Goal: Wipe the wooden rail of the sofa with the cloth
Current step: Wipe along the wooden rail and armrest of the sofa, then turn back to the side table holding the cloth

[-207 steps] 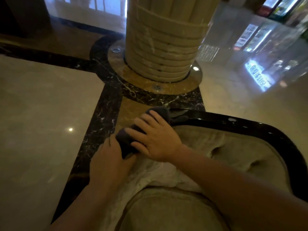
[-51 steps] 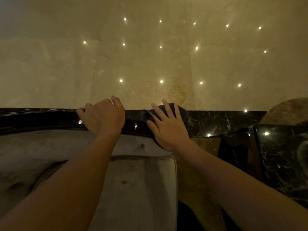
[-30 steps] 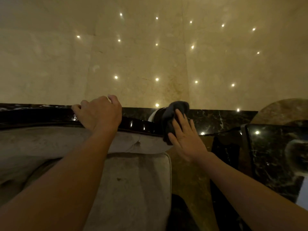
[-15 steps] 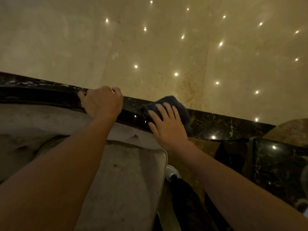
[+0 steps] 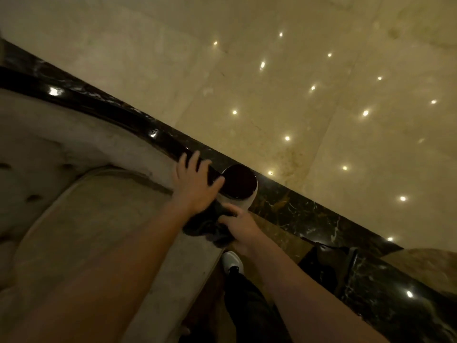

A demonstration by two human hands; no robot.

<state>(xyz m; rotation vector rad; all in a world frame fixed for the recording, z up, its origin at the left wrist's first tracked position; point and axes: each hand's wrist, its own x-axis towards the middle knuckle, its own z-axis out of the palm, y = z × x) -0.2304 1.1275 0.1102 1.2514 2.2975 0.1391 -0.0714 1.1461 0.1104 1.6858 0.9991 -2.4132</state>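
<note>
The sofa's glossy dark wooden rail [image 5: 118, 115] curves from the upper left down to its rounded end cap [image 5: 239, 181]. My left hand [image 5: 195, 186] rests flat on the rail just before that end, fingers spread. The dark cloth [image 5: 205, 225] hangs bunched below the end of the rail, over the sofa's front corner. My right hand [image 5: 241, 225] grips the cloth from the right side, fingers curled into it just under the end cap. Part of the cloth is hidden behind both hands.
The beige sofa seat cushion [image 5: 99, 231] and tufted back [image 5: 37, 149] fill the left. Polished cream marble floor [image 5: 321, 95] with a black marble band [image 5: 309, 214] lies beyond the rail. My white shoe [image 5: 232, 262] and dark trouser leg [image 5: 249, 308] stand beside the sofa corner.
My right hand and the cloth dropped from the rail's top to below its rounded end. My left hand slid right along the rail to the end cap. The view tilted.
</note>
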